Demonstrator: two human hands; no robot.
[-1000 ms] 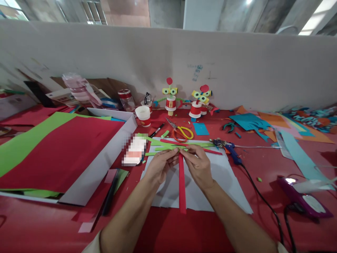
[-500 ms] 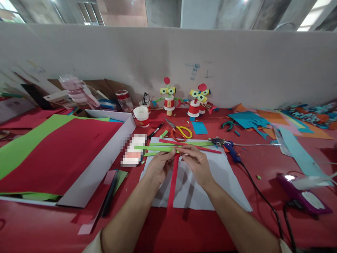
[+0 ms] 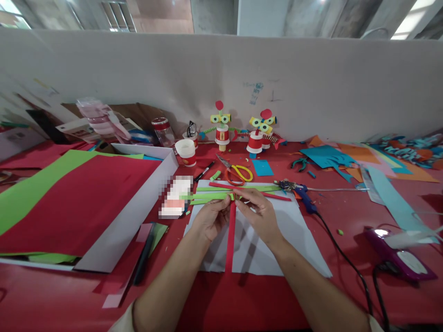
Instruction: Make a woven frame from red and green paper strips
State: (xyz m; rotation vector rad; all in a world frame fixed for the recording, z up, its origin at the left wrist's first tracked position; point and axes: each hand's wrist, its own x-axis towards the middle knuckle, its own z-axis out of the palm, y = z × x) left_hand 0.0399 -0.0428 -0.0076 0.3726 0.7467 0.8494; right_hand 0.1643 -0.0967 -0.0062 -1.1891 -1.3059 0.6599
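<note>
A red paper strip (image 3: 230, 240) hangs down toward me from a small folded stack, and a green paper strip (image 3: 206, 197) runs out of the stack to the left. My left hand (image 3: 212, 219) pinches the strips where they cross. On the stack's right side, my right hand (image 3: 259, 214) has thumb and fingers closed around its small folds. Both hands are over white paper sheets (image 3: 284, 249). Beyond the fingers lie another red strip (image 3: 277, 197) and more green strips (image 3: 270, 188).
Scissors (image 3: 238, 173), a black marker (image 3: 204, 171) and a blue-handled glue gun (image 3: 305, 198) lie behind the sheets. Paper-cup robot figures (image 3: 222, 135) stand by the wall. A white box (image 3: 138, 216) with coloured paper is left; a purple power strip (image 3: 398, 256) is right.
The hanging red strip has swung slightly right at its lower end. The green strip's free end has drawn in or turned on the left. Both hands stay nearly in place, still gripping the stack.
</note>
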